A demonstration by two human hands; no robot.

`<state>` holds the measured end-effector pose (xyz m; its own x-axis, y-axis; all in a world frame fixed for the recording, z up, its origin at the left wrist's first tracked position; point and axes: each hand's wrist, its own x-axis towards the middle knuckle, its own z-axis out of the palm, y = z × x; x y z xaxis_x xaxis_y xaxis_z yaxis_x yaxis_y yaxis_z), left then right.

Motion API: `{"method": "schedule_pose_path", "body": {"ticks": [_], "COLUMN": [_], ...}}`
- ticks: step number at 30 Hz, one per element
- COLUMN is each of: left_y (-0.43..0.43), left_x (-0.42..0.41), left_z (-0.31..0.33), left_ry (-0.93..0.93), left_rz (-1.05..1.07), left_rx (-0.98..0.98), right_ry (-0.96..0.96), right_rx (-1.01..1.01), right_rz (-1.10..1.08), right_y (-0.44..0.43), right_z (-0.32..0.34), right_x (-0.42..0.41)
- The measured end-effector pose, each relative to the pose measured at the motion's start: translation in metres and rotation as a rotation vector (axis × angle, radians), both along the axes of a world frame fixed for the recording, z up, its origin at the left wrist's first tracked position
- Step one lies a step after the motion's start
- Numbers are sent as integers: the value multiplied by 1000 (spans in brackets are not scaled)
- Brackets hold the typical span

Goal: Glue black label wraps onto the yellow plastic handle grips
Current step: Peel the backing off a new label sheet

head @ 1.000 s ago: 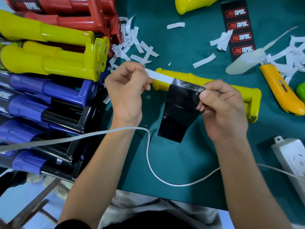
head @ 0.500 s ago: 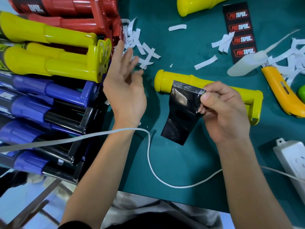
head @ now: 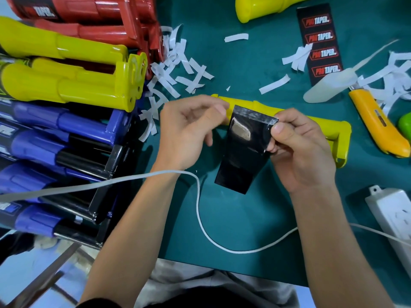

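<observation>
Now the left hand (head: 186, 134), back from the white paper scraps (head: 178, 70), curls beside the glossy black label wrap (head: 242, 158), grip unclear; the right hand (head: 300, 152) pinches it.

A dark green table top (head: 255, 63) is seen, its near edge running across the lower view. A yellow handle grip (head: 311, 122) is laid lengthwise near the middle; a second yellow grip (head: 260, 8) is cut off by the top edge. A black label strip (head: 320, 41) printed with four red-and-white logos is laid flat at the far right. White paper strips (head: 178, 70) are scattered about, thickest at the left and far right. A yellow utility knife (head: 378, 125) is placed at the right, just beside a pale scoop-shaped piece (head: 329, 87). A white power strip (head: 391, 216) is set at the near right corner, and a white cable (head: 244, 252) is looped across the near side. A green object (head: 405, 124) is cut off by the right edge.
</observation>
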<state>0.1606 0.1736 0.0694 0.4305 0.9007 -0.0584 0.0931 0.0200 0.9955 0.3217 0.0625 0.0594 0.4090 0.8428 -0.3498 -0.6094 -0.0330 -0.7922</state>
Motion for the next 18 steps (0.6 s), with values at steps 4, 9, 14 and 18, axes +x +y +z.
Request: {"method": "schedule_pose_path", "body": {"ticks": [4,9,14,18], "left_y": [1,6,7,10], "left_x": [2,-1,-3,-8], "left_z": [-3,-5,-9,-12], "left_ry": [88,191,280,362], "left_rz": [-186,-246,-327,-436], "left_rx": [-92,-141,-197,-227], "right_ry": [-56,-223,-636,-799], "right_rx": [-28,-103,-285,-343], "right_rz": [-19,-42,231,379], "right_y": [1,0,-8,-11], "right_z": [1,2,-3,-4], "right_x": [1,9,12,11]}}
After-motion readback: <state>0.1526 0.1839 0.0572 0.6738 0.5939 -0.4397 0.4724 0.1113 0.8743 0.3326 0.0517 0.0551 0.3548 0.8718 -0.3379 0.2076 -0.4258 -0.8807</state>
